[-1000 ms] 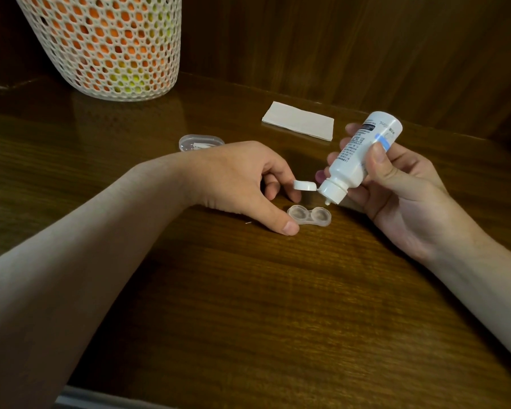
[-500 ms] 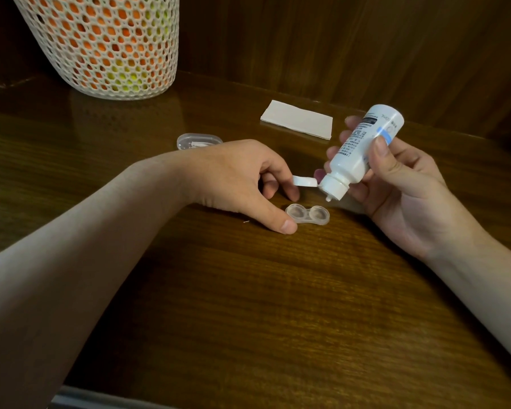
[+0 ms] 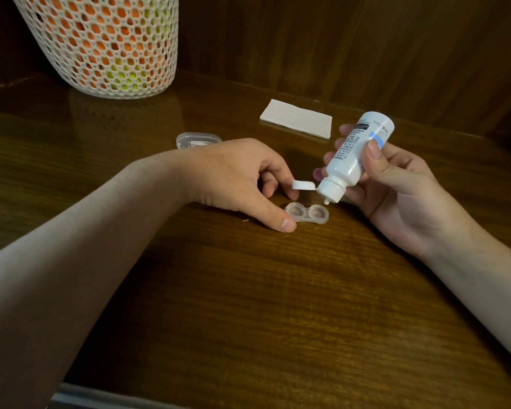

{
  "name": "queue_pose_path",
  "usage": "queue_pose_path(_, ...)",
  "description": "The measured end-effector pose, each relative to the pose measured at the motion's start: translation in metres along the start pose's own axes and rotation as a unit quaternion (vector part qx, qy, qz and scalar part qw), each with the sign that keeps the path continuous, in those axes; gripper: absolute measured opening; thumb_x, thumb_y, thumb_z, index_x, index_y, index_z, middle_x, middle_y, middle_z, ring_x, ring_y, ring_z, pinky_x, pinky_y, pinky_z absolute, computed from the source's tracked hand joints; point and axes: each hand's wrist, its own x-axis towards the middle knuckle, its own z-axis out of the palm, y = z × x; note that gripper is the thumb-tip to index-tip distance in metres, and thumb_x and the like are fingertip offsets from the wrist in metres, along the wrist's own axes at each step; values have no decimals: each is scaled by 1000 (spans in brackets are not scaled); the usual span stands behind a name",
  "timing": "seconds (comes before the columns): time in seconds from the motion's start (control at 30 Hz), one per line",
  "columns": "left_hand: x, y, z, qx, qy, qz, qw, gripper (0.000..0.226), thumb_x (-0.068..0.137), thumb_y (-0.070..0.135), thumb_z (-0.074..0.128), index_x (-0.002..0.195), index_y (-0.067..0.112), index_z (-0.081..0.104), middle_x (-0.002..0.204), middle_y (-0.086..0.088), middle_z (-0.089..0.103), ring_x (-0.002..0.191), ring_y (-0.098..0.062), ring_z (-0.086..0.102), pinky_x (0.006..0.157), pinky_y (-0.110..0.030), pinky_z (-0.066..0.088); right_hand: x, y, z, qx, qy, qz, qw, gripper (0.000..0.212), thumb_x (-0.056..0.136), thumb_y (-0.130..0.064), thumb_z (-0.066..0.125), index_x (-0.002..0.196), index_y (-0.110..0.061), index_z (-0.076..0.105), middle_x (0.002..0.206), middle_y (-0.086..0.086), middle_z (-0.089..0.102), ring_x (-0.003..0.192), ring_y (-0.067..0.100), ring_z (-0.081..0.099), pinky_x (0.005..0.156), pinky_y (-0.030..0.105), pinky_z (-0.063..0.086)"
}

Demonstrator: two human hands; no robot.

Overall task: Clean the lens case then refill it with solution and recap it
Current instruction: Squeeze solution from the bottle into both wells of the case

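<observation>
A white solution bottle point(image 3: 355, 154) is held in the right hand point(image 3: 396, 190), tilted steeply with its nozzle pointing down and toward the left hand. The thumb is pressed along the near side of the bottle over a blue mark, and the fingers are wrapped behind it, their tips showing past its far edge. The right forearm is stretched in from the lower right, the wrist bent so that the palm faces inward. The bottle's flip cap point(image 3: 303, 185) is hinged open and stands out sideways from the neck, toward the left hand's fingers.

The clear lens case point(image 3: 307, 213) is laid flat on the wooden table point(image 3: 248, 305), just below the nozzle; both of its wells are uncovered. The nozzle tip is held slightly above the well on the right-hand side, apart from it.

The left hand point(image 3: 236, 178) is rested on the table with the forearm reaching in from the lower left. Its thumb tip is set against the near left end of the case and the curled fingers are kept behind it near the flip cap; whether the case is actually pinched cannot be told.

Beyond the left hand a clear plastic lid point(image 3: 198, 140) is seen, partly hidden by the wrist. Beyond the bottle a folded tissue point(image 3: 297, 118) is laid flat. A white mesh basket point(image 3: 101, 45) is stood well behind the left hand.
</observation>
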Motion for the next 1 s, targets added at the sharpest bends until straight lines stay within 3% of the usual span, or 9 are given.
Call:
queue_pose_path(0.37, 0, 0, 1, -1, 7, -2, 1000, 42, 77, 44, 91, 115, 34, 75, 80, 16, 62, 64, 7, 57, 55, -8, 44, 1, 1, 0, 0, -11, -3, 1000, 47, 87, -26, 72, 132, -13, 68, 121, 4, 77, 125, 31, 70, 102, 46, 60)
queue_pose_path(0.73, 0, -1, 1, -2, 5, -3, 1000, 42, 77, 45, 90, 114, 34, 74, 79, 17, 62, 65, 6, 58, 56, -8, 45, 1, -1, 1, 5, -9, 6, 1000, 53, 82, -29, 77, 132, -14, 68, 123, 6, 77, 124, 33, 71, 89, 36, 64)
queue_pose_path(1.0, 0, -1, 1, -5, 6, 0, 1000, 41, 78, 44, 90, 115, 34, 75, 81, 15, 62, 65, 6, 57, 56, -7, 45, 1, -1, 0, 0, -5, 4, 1000, 56, 79, -30, 79, 132, -14, 68, 122, 6, 76, 125, 34, 70, 92, 39, 64)
